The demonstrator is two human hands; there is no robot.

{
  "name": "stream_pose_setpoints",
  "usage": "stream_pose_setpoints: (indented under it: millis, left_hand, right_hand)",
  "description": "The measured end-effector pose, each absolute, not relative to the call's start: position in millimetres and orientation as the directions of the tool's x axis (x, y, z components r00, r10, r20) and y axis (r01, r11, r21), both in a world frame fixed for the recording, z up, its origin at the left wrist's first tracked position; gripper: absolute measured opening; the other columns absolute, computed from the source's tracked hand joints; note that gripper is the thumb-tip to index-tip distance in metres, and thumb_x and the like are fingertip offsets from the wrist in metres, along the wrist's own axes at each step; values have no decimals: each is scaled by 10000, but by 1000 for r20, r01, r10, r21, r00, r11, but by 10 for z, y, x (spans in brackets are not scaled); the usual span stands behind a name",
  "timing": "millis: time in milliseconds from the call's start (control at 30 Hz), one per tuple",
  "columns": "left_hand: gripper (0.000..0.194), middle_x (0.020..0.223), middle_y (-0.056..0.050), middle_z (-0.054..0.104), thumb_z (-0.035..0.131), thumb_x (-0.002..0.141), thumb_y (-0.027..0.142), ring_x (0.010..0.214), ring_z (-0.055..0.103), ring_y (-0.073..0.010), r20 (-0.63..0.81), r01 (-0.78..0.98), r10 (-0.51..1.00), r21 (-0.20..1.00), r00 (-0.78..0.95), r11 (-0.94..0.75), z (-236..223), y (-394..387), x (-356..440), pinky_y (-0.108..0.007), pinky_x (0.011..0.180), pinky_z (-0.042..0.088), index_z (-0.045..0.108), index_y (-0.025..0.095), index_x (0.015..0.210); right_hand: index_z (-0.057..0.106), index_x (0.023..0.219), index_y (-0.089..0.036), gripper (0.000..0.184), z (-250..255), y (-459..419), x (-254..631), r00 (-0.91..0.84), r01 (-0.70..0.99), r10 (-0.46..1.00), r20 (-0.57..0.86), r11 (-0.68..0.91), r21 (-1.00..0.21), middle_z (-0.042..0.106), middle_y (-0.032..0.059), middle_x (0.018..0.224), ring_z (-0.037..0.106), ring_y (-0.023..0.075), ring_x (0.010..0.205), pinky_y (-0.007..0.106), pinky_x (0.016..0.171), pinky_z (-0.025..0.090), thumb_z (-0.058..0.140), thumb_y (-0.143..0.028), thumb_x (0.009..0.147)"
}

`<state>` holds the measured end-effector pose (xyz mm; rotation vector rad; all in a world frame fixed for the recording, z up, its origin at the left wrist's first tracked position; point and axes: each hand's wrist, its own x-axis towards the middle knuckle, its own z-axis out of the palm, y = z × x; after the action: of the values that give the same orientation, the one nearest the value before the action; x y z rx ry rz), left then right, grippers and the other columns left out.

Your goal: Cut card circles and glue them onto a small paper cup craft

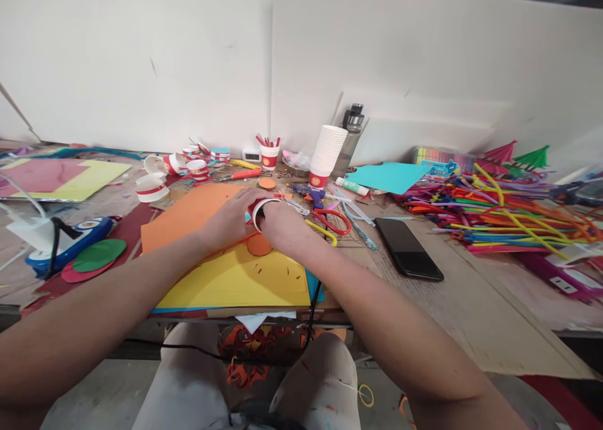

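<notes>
My left hand (232, 216) is wrapped round a short white and red paper cup (255, 216), tilted with its mouth toward my right hand. A scrap of light blue shows on the cup's side. My right hand (279, 221) reaches into the mouth, and its fingers are hidden there. Under both hands lie orange paper (183, 213) and yellow paper (235, 282) with small scraps on it. An orange paper disc (259, 245) rests just below the cup, and another orange disc (266, 183) lies beyond it.
Cut cups (152, 188) stand at the back left. A tall cup stack (327, 154), a bottle (351, 138) and a blue glue gun (316, 198) are beyond my hands. Red-handled scissors (335, 221), a phone (409, 248) and many pipe cleaners (485, 210) lie rightward. A black cable (315, 304) crosses the table edge.
</notes>
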<state>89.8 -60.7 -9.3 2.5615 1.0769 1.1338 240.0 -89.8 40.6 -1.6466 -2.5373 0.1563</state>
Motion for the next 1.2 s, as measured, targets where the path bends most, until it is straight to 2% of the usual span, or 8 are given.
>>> stream_pose_setpoints:
  millis: [233,367,500,700,833,933,1067,1200]
  left_hand:
    - [470,1277,-93,652,680,765,218,1201,602,-265,572,571,702,433,424,-697,-53,-621,906,-408,1025,492,589,222,1226]
    - [458,1275,-90,655,693,755,234,1204,599,-272,569,576,720,457,397,-678,-48,-612,911,-421,1024,490,587,225,1201]
    - [505,1279,-93,654,704,754,285,1166,621,-260,544,542,754,533,368,-649,-92,-576,896,-396,978,516,566,213,1234]
    - [552,1268,-92,663,731,739,324,1112,647,-254,524,494,770,593,363,-636,-132,-545,868,-391,945,531,572,201,1253]
    - [584,1274,-98,670,749,722,353,1118,651,-266,501,483,799,637,332,-600,-117,-549,864,-409,960,531,582,198,1259]
    - [631,1293,-93,666,765,685,335,1133,650,-273,480,470,816,668,321,-577,-100,-543,851,-407,959,539,576,205,1273]
    - [657,1287,-95,672,781,656,329,1123,658,-286,460,460,837,699,297,-547,-80,-542,835,-401,919,561,577,205,1268]
    - [672,1256,-88,685,802,642,360,1075,676,-284,453,441,844,719,289,-537,-85,-527,830,-397,880,578,577,221,1260]
  right_hand:
    - [715,1043,-176,269,274,-834,2370,-282,912,942,182,322,-254,743,146,1057,706,240,892,314,746,501,471,-179,928]
    - [735,1041,-203,281,246,-797,2390,-258,923,939,227,309,-229,749,134,1047,700,267,948,338,775,490,474,-202,934]
    - [754,1038,-246,302,264,-791,2428,-283,909,915,288,351,-223,756,100,1051,687,243,920,326,754,462,463,-254,958]
    - [769,1030,-241,344,297,-821,2493,-272,888,900,340,370,-272,765,80,991,659,216,869,305,707,405,431,-280,982]
    - [768,955,-229,321,300,-832,2552,-258,830,889,379,404,-384,753,45,921,634,177,825,274,720,391,455,-295,977]
    - [761,877,-207,272,281,-805,2589,-230,741,884,406,430,-516,738,24,863,619,158,803,257,740,403,506,-274,942]
    - [755,896,-182,212,239,-736,2608,-158,576,907,390,405,-710,738,14,852,623,148,798,247,742,433,569,-284,884]
    - [696,829,-173,149,243,-709,2612,-98,489,912,399,393,-779,695,12,828,596,140,776,249,725,446,581,-266,817]
